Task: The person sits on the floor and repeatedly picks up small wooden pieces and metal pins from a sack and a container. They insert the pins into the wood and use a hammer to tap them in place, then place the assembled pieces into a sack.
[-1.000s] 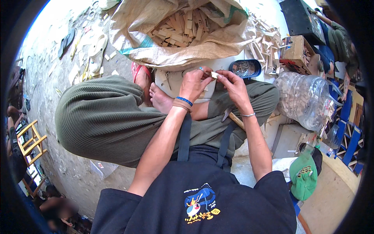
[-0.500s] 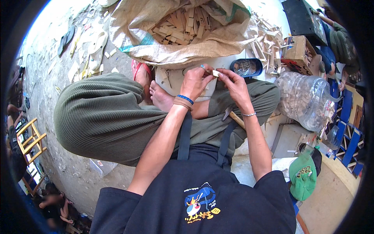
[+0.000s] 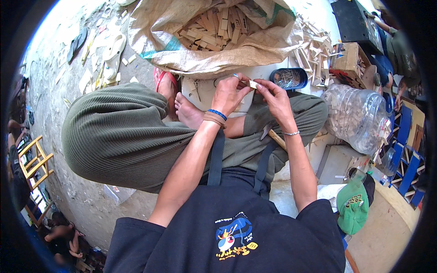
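Head view: a woven sack (image 3: 214,66) of wooden strips (image 3: 211,34) gapes ahead, probably for easy reach; left hand (image 3: 228,95) and right hand (image 3: 276,99) face each other, fingertips closed; a blue tray (image 3: 291,87) of thin pins (image 3: 287,78) sits beside the right, seemingly handy; both hands pinch a pale piece (image 3: 253,84) between them, apparently steadying it

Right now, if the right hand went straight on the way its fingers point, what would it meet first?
Likely the left hand, just past the small pale piece held by the right hand; depth is unclear in this single view.
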A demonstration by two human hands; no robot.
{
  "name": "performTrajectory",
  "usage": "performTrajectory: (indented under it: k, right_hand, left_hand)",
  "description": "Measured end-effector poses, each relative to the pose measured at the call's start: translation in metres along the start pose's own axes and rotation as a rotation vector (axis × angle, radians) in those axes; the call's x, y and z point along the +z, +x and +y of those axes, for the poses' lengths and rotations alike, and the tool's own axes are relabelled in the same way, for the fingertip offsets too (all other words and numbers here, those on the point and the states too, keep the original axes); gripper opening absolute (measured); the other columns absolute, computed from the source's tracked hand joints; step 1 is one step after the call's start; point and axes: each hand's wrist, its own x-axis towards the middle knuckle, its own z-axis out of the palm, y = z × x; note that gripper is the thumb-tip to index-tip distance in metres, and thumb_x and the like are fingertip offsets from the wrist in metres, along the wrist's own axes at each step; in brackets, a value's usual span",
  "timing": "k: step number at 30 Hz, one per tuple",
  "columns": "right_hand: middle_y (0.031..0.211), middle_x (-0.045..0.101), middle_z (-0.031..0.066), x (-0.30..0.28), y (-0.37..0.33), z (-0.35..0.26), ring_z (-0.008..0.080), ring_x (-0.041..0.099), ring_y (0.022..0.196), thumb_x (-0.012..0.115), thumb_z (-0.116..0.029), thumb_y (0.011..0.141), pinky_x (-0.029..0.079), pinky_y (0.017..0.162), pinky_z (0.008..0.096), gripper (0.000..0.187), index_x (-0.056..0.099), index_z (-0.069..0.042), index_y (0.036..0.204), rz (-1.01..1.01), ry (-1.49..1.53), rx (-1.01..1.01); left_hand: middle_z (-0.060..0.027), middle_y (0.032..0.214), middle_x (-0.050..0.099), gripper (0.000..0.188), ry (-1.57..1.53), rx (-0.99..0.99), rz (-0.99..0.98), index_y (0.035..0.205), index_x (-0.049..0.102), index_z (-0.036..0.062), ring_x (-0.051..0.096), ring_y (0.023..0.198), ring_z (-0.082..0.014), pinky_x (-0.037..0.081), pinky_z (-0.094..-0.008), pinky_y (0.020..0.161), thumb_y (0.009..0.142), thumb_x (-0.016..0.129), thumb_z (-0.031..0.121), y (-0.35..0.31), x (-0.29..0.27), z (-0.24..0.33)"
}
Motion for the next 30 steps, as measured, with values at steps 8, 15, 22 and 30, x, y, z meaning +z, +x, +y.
performTrajectory:
  k: [8, 15, 22, 30]
  right_hand:
    - [0.106, 0.075, 0.0035, -0.003, -0.001, -0.002, 0.0088, 0.063, 0.096, 0.067, -0.02, 0.106, 0.052, 0.089, 0.0254, 0.033, 0.072, 0.003, 0.128, -0.013, -0.014, 0.01]
    - [0.104, 0.075, -0.0014, -0.003, 0.003, 0.005, 0.0051, 0.062, 0.091, 0.068, -0.023, 0.106, 0.047, 0.076, 0.0222, 0.032, 0.073, -0.002, 0.129, -0.038, -0.004, -0.022]
    - [0.107, 0.077, 0.0044, 0.0, 0.003, 0.006, 0.0089, 0.066, 0.097, 0.066, -0.015, 0.106, 0.054, 0.088, 0.0253, 0.028, 0.072, 0.004, 0.126, -0.021, 0.056, -0.024]
    - [0.101, 0.078, 0.0118, -0.05, 0.019, 0.015, 0.0213, 0.074, 0.094, 0.067, -0.023, 0.103, 0.055, 0.085, 0.0338, 0.027, 0.073, -0.005, 0.121, 0.218, -0.345, -0.225]
  left_hand:
    - [-0.0174, 0.1, 0.077, 0.035, -0.025, 0.038, 0.061, 0.117, 0.071, 0.0022, 0.078, 0.089, -0.0264, 0.062, -0.0364, 0.08, 0.088, 0.083, 0.016, -0.006, 0.001, 0.004]
    - [-0.014, 0.099, 0.078, 0.034, -0.059, 0.072, 0.055, 0.115, 0.075, 0.0035, 0.077, 0.089, -0.0228, 0.062, -0.0346, 0.079, 0.087, 0.085, 0.018, -0.004, -0.001, -0.001]
    - [-0.0135, 0.095, 0.078, 0.024, -0.129, 0.12, 0.054, 0.106, 0.077, 0.0024, 0.077, 0.087, -0.0224, 0.061, -0.0328, 0.077, 0.088, 0.084, 0.017, -0.002, 0.001, -0.006]
    - [-0.0093, 0.099, 0.08, 0.023, -0.082, 0.066, 0.028, 0.109, 0.077, 0.001, 0.075, 0.091, -0.0135, 0.06, -0.0284, 0.081, 0.089, 0.083, 0.01, -0.006, -0.001, -0.005]
